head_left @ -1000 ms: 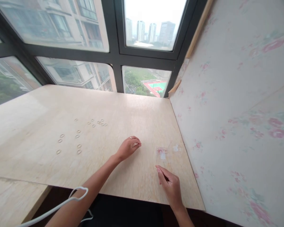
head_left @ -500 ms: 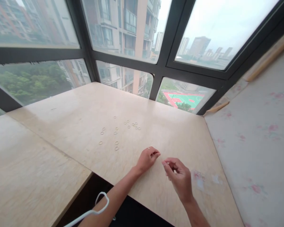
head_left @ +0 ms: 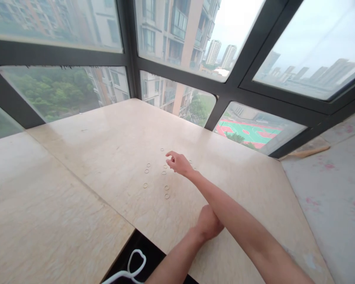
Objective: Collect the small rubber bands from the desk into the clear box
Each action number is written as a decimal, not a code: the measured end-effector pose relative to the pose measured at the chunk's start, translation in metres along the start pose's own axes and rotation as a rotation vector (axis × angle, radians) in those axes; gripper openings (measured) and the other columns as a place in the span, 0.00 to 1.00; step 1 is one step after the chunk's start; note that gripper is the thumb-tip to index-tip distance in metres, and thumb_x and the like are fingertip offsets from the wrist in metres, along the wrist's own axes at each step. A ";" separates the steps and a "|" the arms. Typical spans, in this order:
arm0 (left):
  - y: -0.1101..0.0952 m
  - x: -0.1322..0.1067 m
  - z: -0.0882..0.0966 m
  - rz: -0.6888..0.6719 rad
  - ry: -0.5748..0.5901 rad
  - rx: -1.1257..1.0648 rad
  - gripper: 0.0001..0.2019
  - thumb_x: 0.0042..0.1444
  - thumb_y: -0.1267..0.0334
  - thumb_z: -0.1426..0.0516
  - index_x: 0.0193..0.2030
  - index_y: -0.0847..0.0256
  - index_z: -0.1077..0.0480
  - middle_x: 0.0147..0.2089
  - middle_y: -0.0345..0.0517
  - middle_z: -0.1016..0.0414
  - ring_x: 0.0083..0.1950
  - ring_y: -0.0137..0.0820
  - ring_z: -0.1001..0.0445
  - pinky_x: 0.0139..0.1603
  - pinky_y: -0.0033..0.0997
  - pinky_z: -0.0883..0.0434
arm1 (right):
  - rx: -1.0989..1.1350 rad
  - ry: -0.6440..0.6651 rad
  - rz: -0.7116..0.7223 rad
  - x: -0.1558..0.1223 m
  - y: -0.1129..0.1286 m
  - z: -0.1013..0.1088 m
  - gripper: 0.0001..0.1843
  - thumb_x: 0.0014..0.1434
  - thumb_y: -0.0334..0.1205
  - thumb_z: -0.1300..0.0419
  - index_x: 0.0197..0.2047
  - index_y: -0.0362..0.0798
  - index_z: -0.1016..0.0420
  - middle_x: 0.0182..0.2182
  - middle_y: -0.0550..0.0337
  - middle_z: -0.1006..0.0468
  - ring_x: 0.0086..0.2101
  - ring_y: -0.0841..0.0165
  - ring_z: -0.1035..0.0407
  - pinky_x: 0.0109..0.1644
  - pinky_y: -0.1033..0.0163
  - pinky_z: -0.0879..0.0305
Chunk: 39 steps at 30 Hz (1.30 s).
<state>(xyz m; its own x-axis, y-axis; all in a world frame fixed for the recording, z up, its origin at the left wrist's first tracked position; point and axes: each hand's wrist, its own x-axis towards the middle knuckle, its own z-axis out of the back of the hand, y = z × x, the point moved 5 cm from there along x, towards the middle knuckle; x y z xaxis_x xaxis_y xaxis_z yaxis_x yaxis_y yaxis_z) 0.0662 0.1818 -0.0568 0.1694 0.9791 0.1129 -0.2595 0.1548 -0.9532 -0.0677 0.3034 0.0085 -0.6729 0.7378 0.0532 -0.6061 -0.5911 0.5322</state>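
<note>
My right hand reaches out over the table, with thumb and index finger apart and nothing seen between them. Below and beside its fingertips lie thin metal rings, among them one ring just left of the hand and another ring farther back. Nearer to me are two more, a ring and a ring. The right hand and wrist partly cover other rings. My left hand rests low on the table beneath my right forearm, which hides its fingers.
The pale marbled table meets dark window frames at the back. A flowered wall bounds the right side. At the front edge, a white cable loop hangs in the dark gap. A clear plastic scrap lies at lower right.
My right hand has swung forward and left from beside the left hand to above the rings, and its fingers have parted. The view has turned slightly right.
</note>
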 end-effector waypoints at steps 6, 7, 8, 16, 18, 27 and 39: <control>-0.011 0.002 -0.002 -0.117 0.032 0.239 0.07 0.58 0.65 0.48 0.34 0.63 0.29 0.41 0.54 0.22 0.44 0.45 0.27 0.42 0.40 0.32 | -0.268 0.021 -0.059 0.065 -0.007 -0.024 0.23 0.62 0.38 0.48 0.60 0.45 0.37 0.53 0.46 0.31 0.47 0.61 0.30 0.47 0.59 0.34; -0.012 0.002 -0.002 -0.115 0.045 0.261 0.07 0.58 0.65 0.47 0.35 0.63 0.29 0.41 0.54 0.21 0.44 0.45 0.26 0.42 0.40 0.32 | -0.309 0.034 -0.058 0.072 -0.008 -0.026 0.22 0.63 0.39 0.49 0.60 0.46 0.37 0.55 0.45 0.34 0.48 0.60 0.31 0.48 0.58 0.34; -0.013 0.003 -0.001 -0.106 0.057 0.280 0.07 0.58 0.66 0.47 0.35 0.63 0.28 0.41 0.54 0.21 0.43 0.45 0.26 0.41 0.41 0.31 | -0.348 0.054 -0.049 0.078 -0.008 -0.028 0.21 0.64 0.39 0.50 0.59 0.47 0.35 0.55 0.45 0.35 0.48 0.60 0.31 0.48 0.58 0.33; -0.016 0.004 0.008 0.017 0.018 0.216 0.09 0.58 0.63 0.47 0.31 0.63 0.28 0.40 0.54 0.21 0.43 0.44 0.25 0.39 0.37 0.32 | -0.585 0.229 0.102 0.090 -0.004 -0.038 0.12 0.67 0.37 0.49 0.46 0.45 0.26 0.50 0.50 0.28 0.52 0.59 0.35 0.50 0.52 0.34; -0.014 0.004 0.007 0.031 0.003 0.158 0.10 0.57 0.63 0.47 0.28 0.62 0.29 0.38 0.51 0.21 0.40 0.41 0.25 0.36 0.34 0.33 | -0.619 0.258 0.112 0.088 -0.005 -0.037 0.11 0.67 0.40 0.46 0.48 0.44 0.28 0.49 0.53 0.27 0.50 0.61 0.33 0.51 0.50 0.33; -0.011 0.001 0.003 -0.027 0.006 0.068 0.08 0.51 0.59 0.42 0.27 0.61 0.30 0.31 0.45 0.24 0.31 0.33 0.29 0.30 0.30 0.40 | -0.646 0.333 -0.029 0.067 -0.017 -0.019 0.15 0.65 0.43 0.42 0.52 0.46 0.30 0.50 0.53 0.27 0.45 0.63 0.29 0.48 0.52 0.30; -0.014 0.002 0.010 -0.055 -0.032 0.070 0.07 0.50 0.67 0.47 0.25 0.60 0.42 0.24 0.36 0.40 0.26 0.25 0.43 0.27 0.28 0.48 | -0.253 0.153 -0.116 0.004 -0.043 0.020 0.04 0.56 0.36 0.37 0.34 0.44 0.26 0.34 0.58 0.22 0.37 0.66 0.27 0.41 0.60 0.31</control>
<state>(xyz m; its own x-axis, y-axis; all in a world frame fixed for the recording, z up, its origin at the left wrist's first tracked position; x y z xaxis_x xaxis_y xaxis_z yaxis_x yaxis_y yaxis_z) 0.0607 0.1828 -0.0401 0.1551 0.9724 0.1746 -0.3169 0.2163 -0.9234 -0.0353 0.3384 0.0028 -0.6372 0.7590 -0.1340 -0.7562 -0.5821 0.2989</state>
